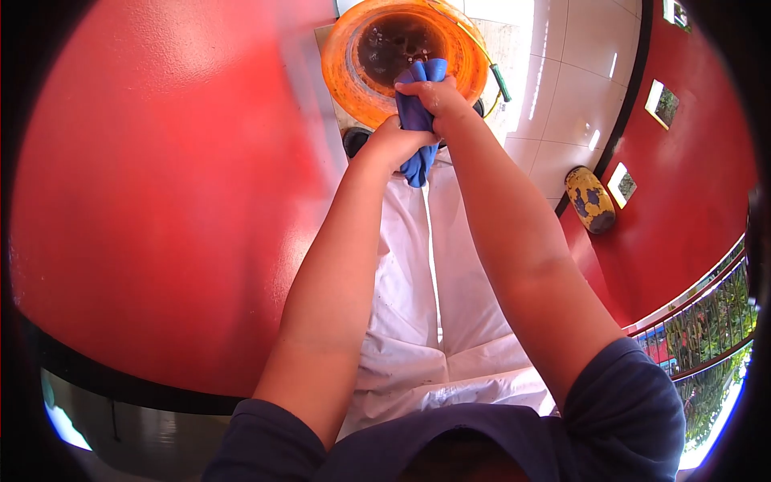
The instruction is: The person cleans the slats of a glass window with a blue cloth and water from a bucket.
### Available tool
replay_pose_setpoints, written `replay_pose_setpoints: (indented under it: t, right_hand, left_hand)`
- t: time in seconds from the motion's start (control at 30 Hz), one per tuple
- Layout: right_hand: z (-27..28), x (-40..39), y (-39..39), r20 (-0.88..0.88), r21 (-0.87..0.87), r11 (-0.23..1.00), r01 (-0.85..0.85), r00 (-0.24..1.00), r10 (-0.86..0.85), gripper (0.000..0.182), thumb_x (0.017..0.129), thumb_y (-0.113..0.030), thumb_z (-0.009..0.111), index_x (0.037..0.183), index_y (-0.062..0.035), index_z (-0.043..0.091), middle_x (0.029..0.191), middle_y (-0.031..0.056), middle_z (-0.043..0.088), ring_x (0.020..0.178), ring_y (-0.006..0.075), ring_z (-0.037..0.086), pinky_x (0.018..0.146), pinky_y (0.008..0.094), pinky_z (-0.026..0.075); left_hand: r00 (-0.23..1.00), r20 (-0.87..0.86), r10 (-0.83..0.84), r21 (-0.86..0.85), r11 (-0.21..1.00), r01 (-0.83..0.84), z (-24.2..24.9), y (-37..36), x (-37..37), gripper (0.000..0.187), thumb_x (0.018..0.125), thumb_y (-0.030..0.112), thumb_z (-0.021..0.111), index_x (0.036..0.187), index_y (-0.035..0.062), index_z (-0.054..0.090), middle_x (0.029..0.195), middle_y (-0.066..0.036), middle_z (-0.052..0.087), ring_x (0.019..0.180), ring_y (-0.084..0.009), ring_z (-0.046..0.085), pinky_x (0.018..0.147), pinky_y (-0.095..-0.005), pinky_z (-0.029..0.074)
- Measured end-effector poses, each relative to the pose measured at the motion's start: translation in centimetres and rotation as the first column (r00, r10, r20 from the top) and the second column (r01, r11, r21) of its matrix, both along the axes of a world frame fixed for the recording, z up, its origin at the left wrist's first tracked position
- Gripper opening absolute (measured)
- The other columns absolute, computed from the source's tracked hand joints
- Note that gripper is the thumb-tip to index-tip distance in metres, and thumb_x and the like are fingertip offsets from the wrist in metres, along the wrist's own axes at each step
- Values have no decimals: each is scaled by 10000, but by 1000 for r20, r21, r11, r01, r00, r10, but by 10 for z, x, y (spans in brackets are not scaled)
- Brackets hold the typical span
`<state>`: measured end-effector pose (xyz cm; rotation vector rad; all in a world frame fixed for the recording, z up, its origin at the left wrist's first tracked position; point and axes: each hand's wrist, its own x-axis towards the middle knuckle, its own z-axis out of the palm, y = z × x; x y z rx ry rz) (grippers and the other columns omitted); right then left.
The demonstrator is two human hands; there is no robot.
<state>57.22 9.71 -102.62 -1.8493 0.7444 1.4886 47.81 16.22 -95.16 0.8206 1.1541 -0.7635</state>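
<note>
Blue cloth [418,120], both hands gripping, orange bucket [401,56]

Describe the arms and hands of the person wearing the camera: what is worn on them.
Both arms are bare from the upper arm down, ending in short dark navy-blue sleeves. The left hand and right hand are bare: no gloves, and no watch, rings or markings visible.

Red walls [161,201] – white tiled floor [570,64], sunlit.
</note>
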Motion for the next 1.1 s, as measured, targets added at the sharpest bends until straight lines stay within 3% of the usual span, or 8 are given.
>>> replay_pose_setpoints:
  t: [0.2,0.3,0.5,0.73,0.83,0.9,0.93,1.1]
  right_hand:
    - [0,24,-26,-518,475,719,507,822,-237,921,880,-687,578,1484,-72,255,1348,212,493,1184,351,566,927,514,492]
    - [33,26,-33,-399,444,698,562,822,-407,966,879,-760,489,1545,-126,193,1497,213,371,1333,371,444,1014,564,415]
    - [38,-34,-47,-688,419,266,868,495,-532,1213,686,-951,450,1585,-180,187,1553,220,335,1371,452,399,1076,655,367]
    - [96,-31,14,-714,685,-109,721,634,-297,1296,635,-869,630,1599,-245,30,1608,262,147,1385,518,344,895,682,497]
    - [128,3,20,-669,734,-28,679,715,-202,1073,802,-356,821,1602,-243,114,1453,287,415,881,291,681,599,342,567]
    - [145,19,14,-557,799,175,575,818,-146,753,807,-168,785,1461,-107,417,1115,223,609,631,197,593,499,291,489]
    - [161,28,17,-379,863,313,396,918,-115,353,797,-98,760,1103,-38,597,847,126,590,521,152,518,460,275,449]
    - [136,30,14,133,703,699,-132,990,52,314,757,-163,853,755,-92,547,708,21,560,551,102,530,478,268,438]
  left_hand:
    - [991,40,129,-1,992,-129,0,0,-9,488,817,266,727,1249,75,603,1016,-43,667,906,-132,633,782,-295,517]
    - [907,-16,421,-185,890,-416,16,2,-14,426,851,273,665,1223,92,567,858,-19,600,699,-137,578,654,-298,494]
    - [340,-269,901,-828,-36,-559,56,-19,-31,392,935,303,595,1272,131,490,764,-14,524,582,-135,542,582,-314,456]
    - [-15,-405,914,-904,-402,-145,90,-59,-23,522,921,329,682,1344,175,418,707,-34,615,537,-150,640,498,-289,520]
    - [60,-329,943,-944,-327,-34,98,-61,-29,529,932,347,691,1346,166,415,710,-57,624,538,-187,652,490,-304,529]
    - [89,-322,942,-942,-311,-124,108,-67,-38,645,877,376,718,1339,105,357,722,-83,575,487,-153,554,470,-272,459]
    - [110,-339,934,-937,-325,-125,106,-66,-43,711,852,377,753,1351,56,362,742,-91,551,510,-145,534,483,-262,438]
    - [610,-56,790,-813,319,-487,88,-13,-60,684,799,322,816,1307,26,467,735,-29,526,553,-110,537,500,-226,443]
